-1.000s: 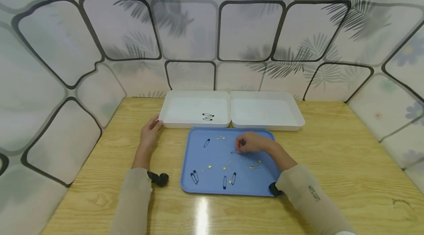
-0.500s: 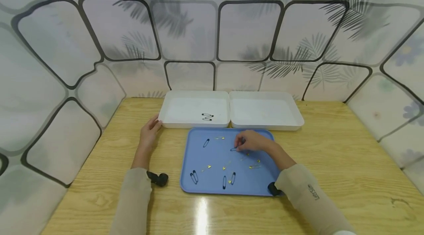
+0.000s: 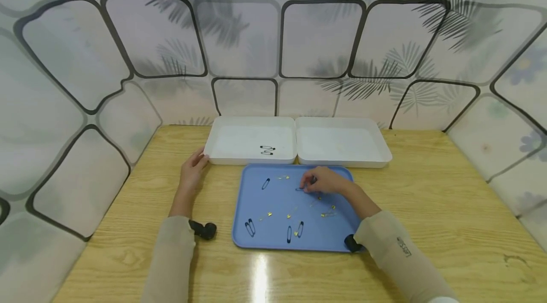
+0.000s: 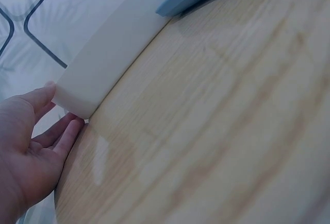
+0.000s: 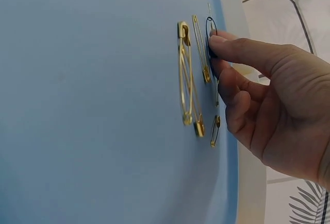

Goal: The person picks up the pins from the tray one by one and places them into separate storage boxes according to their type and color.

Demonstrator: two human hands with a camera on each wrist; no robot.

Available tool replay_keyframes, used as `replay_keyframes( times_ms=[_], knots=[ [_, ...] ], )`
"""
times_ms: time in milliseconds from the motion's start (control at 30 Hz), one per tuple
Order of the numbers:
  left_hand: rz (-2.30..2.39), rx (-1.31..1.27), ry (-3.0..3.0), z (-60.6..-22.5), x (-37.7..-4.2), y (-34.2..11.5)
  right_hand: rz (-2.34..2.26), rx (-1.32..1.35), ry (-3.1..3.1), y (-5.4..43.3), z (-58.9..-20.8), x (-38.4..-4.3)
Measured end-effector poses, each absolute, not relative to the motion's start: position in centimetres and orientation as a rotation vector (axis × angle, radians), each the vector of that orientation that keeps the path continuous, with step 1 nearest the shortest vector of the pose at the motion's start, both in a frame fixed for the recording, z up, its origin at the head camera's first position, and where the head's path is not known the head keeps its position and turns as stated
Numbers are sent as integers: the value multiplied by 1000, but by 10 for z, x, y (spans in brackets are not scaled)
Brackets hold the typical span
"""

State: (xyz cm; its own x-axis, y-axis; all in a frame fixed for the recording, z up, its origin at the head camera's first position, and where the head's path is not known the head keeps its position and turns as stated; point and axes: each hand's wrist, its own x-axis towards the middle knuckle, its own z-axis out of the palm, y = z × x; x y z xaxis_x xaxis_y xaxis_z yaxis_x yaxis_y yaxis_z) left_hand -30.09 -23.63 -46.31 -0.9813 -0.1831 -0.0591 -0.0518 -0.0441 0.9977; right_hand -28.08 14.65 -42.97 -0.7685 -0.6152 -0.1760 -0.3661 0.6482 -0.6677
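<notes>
My right hand (image 3: pixel 321 180) pinches a black safety pin (image 3: pixel 299 189) between thumb and fingertips, just over the blue tray (image 3: pixel 278 205). In the right wrist view the dark loop of that safety pin (image 5: pixel 210 24) sticks out past the thumb; its other end is hidden by the fingers. Several gold safety pins (image 5: pixel 184 74) lie on the tray near this hand. My left hand (image 3: pixel 192 172) holds the near left corner of the left white tray (image 3: pixel 226 161), with the thumb and fingers around that corner in the left wrist view. Several black safety pins (image 3: pixel 268 150) lie inside this white tray.
The right white tray (image 3: pixel 344 164) stands against the left one, behind the blue tray. More black safety pins (image 3: pixel 289 234) and gold ones (image 3: pixel 267 216) are scattered over the blue tray. Beneath everything is a wooden table (image 3: pixel 427 198); a patterned wall (image 3: pixel 243 51) rises behind.
My right hand has shifted slightly away from me and to the left, bringing the black safety pin with it. My left hand stays at the white tray's corner.
</notes>
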Motion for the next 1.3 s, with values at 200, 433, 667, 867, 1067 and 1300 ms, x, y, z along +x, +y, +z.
replay_keyframes(
  times_ms=[200, 433, 667, 867, 1067, 1300],
  knots=[
    [-2160, 243, -2154, -462, -301, -238, -879, -797, 2482, 146, -427, -281],
    [-2145, 253, -2174, -462, -301, -239, -878, -818, 2484, 146, -426, -281],
    [-2134, 246, -2188, -461, -300, -239, -901, -900, 2506, 146, -420, -282],
    [-2142, 237, -2181, -461, -300, -239, -922, -886, 2488, 144, -416, -282],
    [-2189, 273, -2125, -462, -301, -238, -933, -887, 2485, 142, -411, -283],
    [-2202, 284, -2094, -463, -302, -236, -969, -865, 2473, 140, -409, -286]
  ],
)
